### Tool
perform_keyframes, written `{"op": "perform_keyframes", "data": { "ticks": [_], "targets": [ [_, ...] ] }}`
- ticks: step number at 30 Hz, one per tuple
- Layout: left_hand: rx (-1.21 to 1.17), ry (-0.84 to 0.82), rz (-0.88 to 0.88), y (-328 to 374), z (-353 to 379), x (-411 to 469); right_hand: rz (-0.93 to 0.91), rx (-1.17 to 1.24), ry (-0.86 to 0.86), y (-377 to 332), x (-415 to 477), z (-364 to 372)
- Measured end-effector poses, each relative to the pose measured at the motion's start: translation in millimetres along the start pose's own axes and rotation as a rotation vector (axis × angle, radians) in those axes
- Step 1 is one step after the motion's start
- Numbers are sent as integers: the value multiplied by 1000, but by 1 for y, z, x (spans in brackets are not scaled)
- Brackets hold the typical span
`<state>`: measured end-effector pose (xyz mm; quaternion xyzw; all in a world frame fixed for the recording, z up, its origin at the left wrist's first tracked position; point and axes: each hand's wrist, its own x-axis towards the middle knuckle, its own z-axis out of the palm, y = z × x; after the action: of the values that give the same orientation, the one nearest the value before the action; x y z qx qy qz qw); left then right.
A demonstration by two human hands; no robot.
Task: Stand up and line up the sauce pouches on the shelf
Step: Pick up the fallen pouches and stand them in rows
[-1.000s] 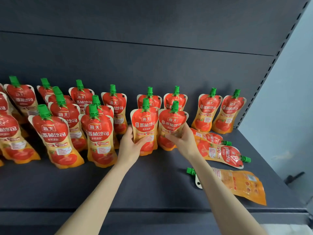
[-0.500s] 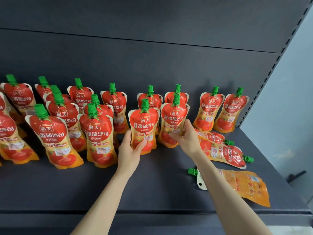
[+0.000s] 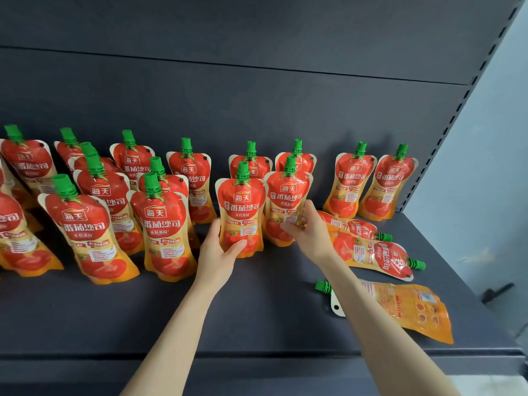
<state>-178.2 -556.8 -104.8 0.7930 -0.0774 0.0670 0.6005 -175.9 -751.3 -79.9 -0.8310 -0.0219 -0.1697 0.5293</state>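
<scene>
Though upright, 海天 番茄沙司 pouches (image 3: pixel 242 201)

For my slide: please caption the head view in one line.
Left hand grips one upright sauce pouch, right hand its neighbour, on the shelf; three pouches lie flat nearby.

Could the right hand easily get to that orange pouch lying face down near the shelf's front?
Probably yes. The face-down orange plastic pouch lies alone on the dark grey shelf, beneath the right forearm; the right hand must first release the standing red pouch.
</scene>
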Motion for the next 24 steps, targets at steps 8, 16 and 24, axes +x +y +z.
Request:
{"op": "perform_keyframes", "data": {
  "ticks": [8,16,24],
  "targets": [
    [10,-6,-34,-2,-1,2,-6,-1,-16,-3,-2,0],
    [18,-5,-8,1,-1,0,8,-25,-47,-7,-1,-3],
    [37,-6,-28,4,0,-2,27,-21,-24,-10,-4,-2]
  ]
}}
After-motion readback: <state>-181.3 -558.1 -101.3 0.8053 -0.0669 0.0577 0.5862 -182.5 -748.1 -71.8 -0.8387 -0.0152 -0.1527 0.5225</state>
